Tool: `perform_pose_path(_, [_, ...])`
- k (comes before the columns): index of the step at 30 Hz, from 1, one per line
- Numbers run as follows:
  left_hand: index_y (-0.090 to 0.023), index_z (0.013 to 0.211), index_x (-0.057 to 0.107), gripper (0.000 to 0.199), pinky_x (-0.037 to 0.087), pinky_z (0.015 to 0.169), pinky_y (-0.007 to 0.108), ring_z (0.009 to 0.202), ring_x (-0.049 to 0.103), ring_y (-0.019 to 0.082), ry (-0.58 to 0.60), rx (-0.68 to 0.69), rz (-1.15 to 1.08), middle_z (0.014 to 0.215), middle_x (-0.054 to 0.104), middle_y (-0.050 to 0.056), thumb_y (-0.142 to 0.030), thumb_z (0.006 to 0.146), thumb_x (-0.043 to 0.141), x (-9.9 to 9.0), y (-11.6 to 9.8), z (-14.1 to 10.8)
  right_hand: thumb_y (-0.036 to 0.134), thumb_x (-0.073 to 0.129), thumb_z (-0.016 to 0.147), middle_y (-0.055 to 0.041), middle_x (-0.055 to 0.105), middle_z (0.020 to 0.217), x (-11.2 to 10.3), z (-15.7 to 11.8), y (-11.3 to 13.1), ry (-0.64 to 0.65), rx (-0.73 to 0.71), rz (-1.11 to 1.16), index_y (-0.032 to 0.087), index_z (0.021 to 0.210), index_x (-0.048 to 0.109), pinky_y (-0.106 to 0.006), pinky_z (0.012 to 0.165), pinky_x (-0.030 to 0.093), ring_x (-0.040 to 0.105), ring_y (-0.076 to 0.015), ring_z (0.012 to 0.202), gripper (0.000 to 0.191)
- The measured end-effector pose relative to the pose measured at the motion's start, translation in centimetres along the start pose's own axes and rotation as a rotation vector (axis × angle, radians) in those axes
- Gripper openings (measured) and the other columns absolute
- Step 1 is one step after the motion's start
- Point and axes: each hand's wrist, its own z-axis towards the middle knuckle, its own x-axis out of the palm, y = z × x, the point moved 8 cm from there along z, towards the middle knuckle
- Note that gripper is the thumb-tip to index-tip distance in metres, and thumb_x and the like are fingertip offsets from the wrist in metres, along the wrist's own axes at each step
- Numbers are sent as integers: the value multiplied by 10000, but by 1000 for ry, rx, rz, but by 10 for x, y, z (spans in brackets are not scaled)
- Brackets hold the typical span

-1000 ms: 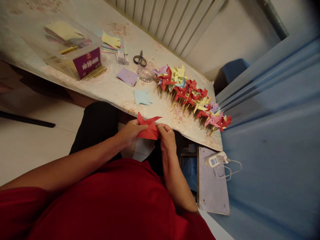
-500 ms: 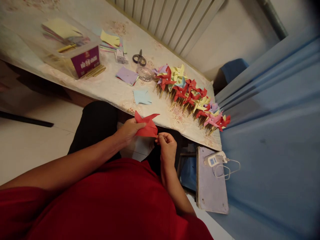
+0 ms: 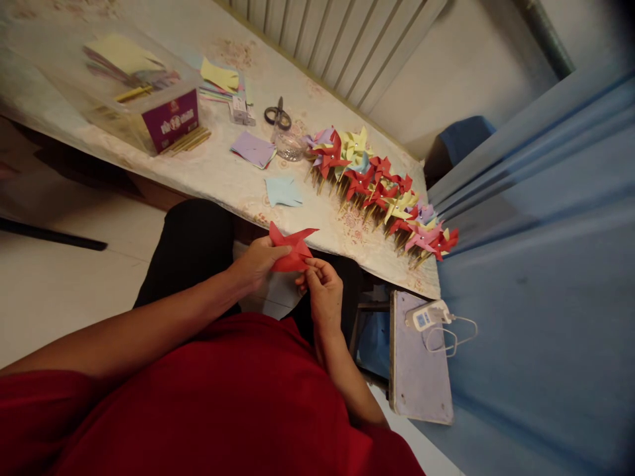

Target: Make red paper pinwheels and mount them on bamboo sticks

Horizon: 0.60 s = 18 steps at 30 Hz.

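Observation:
A red paper pinwheel piece (image 3: 292,250) with cut, partly folded points is held over my lap, just off the table's front edge. My left hand (image 3: 261,260) grips its left side, the thumb lying on top. At its lower right corner my right hand (image 3: 322,281) pinches the paper between thumb and fingers. On the table beyond lie a light blue cut sheet (image 3: 282,192) and a stack of purple sheets (image 3: 253,149). Finished pinwheels (image 3: 381,194) in red, yellow, pink and purple stand in rows on sticks to the right.
On the flowered tablecloth (image 3: 223,178) are a clear plastic box (image 3: 124,122), wooden sticks (image 3: 187,141), scissors (image 3: 278,118), small boxes (image 3: 241,111) and a clear dish (image 3: 290,147). A stool (image 3: 421,370) bears a white device with a cable (image 3: 430,316).
My right hand has moved slightly left and up, bringing the lower right corner of the red paper inward toward its middle. My left hand stays nearly in place.

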Motion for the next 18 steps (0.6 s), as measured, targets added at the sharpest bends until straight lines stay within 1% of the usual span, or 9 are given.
perform_pose_path(4, [-126, 761, 690, 151, 470, 617, 253, 620, 619, 135, 2, 8, 16, 728, 716, 54, -229, 653, 716, 1, -1, -2, 319, 648, 794, 40, 664, 660, 7, 1, 1, 15, 14, 9, 213, 994, 687, -250, 539, 458, 605, -128, 552, 230])
perform_pose_path(8, [-131, 716, 678, 123, 467, 593, 260, 587, 602, 140, 77, 5, 30, 680, 695, 56, -243, 666, 693, 10, -4, -6, 325, 650, 798, 33, 691, 711, 12, 1, 6, 19, 13, 23, 215, 960, 679, -242, 511, 445, 602, -117, 533, 197])
perform_pose_path(10, [-139, 693, 661, 106, 453, 570, 252, 563, 585, 130, 93, 9, 37, 642, 673, 46, -240, 673, 685, 12, -4, -7, 337, 648, 803, 27, 703, 726, 13, 2, 7, 18, 16, 21, 214, 945, 678, -238, 495, 434, 601, -114, 525, 190])
perform_pose_path(13, [-148, 673, 635, 94, 440, 551, 243, 540, 567, 119, 98, 19, 32, 612, 649, 31, -230, 674, 681, 14, -5, -7, 351, 643, 806, 26, 702, 710, 15, 3, 8, 19, 21, 4, 214, 933, 674, -235, 479, 421, 593, -114, 512, 190])
perform_pose_path(18, [-157, 690, 646, 82, 457, 572, 251, 567, 586, 128, 116, 21, 35, 646, 659, 34, -234, 689, 672, 15, -5, -8, 358, 636, 796, 36, 689, 683, 16, 5, 6, 25, 40, -5, 224, 915, 653, -237, 452, 394, 569, -112, 476, 180])
